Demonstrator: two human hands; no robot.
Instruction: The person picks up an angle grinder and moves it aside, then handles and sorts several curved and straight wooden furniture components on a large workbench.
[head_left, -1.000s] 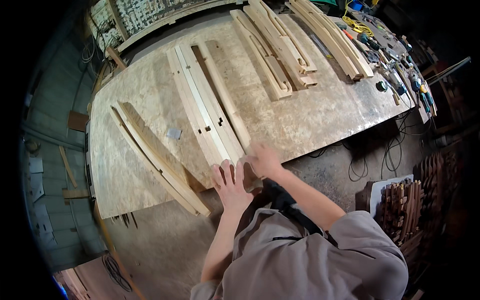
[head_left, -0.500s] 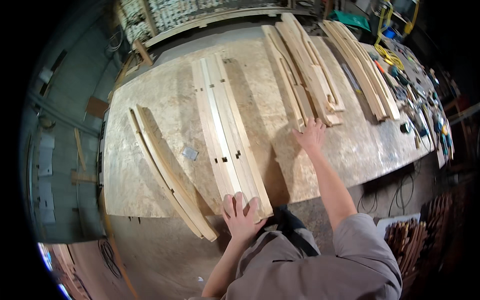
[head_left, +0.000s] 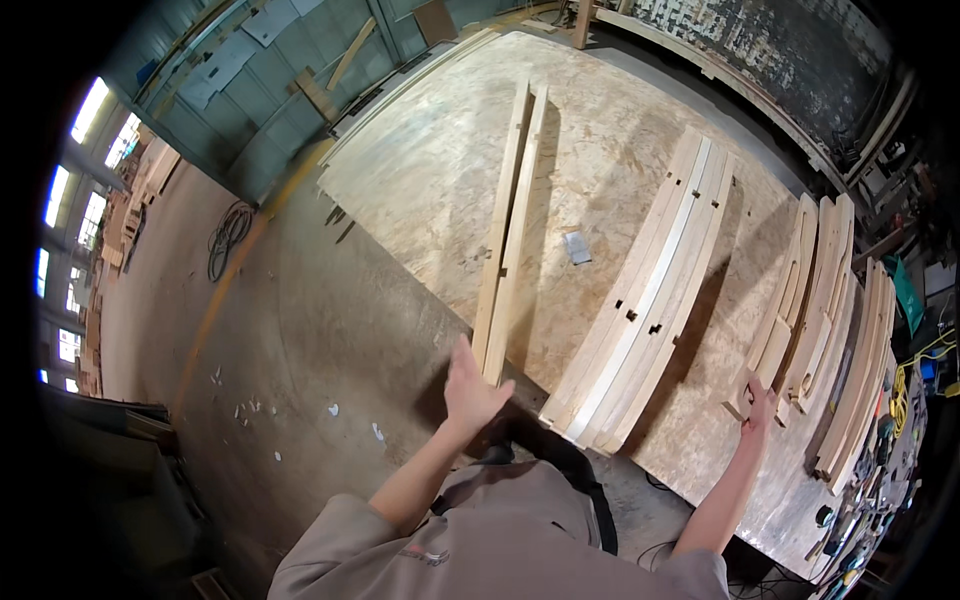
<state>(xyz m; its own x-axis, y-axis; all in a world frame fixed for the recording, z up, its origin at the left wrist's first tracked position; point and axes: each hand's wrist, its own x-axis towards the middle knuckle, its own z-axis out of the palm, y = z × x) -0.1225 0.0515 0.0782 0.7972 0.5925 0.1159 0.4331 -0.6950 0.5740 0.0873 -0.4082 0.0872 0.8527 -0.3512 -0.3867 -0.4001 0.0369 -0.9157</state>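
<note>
My left hand (head_left: 474, 394) is at the near end of a pair of narrow notched wooden strips (head_left: 508, 235), its thumb and fingers spread apart around the ends. At the right, my right hand (head_left: 760, 402) has its fingers curled at the near end of a pale wooden rail (head_left: 782, 312) with a long groove. Between my hands lies a set of long boards (head_left: 655, 290) side by side, with a pale strip down the middle and small dark mortises. The fingertips of my right hand are partly hidden.
Another grooved rail (head_left: 823, 300) and a stack of plain boards (head_left: 858, 375) lie farther right on the plywood table (head_left: 420, 200). A small clear packet (head_left: 577, 247) sits between the strips and boards. Hand tools (head_left: 870, 500) crowd the right edge. A coiled cable (head_left: 230, 240) lies on the floor.
My view has swung left. My left hand has left the near end of the middle boards and reached the narrow strips. My right hand stays at the grooved rail, its fingers now more curled.
</note>
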